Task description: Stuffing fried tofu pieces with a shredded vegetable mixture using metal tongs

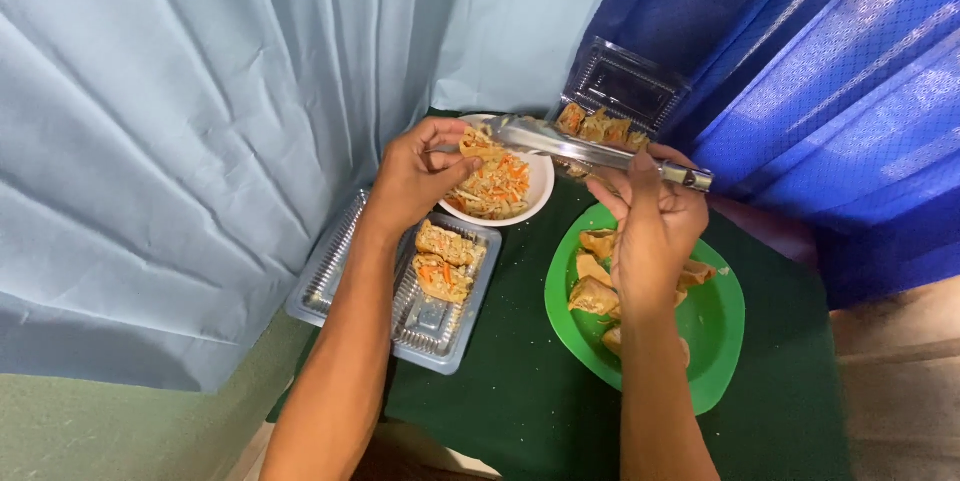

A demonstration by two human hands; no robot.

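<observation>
Left grip (415, 179) pinches a piece of fried pastry (478, 146) over the white bowl (538, 199) of shredded carrot filling. Right grip (650, 216) clenched on metal tongs (590, 151), tips reaching toward the pastry. Green plate (715, 326) with fried pieces lies under the right wrist. Clear plastic tray (430, 326) holding two filled pieces sits on the green tabletop (510, 391), beside the bowl.

Curtained food stall corner: blue curtains (200, 121), snack trays (440, 326), green-clothed table (520, 391).
</observation>
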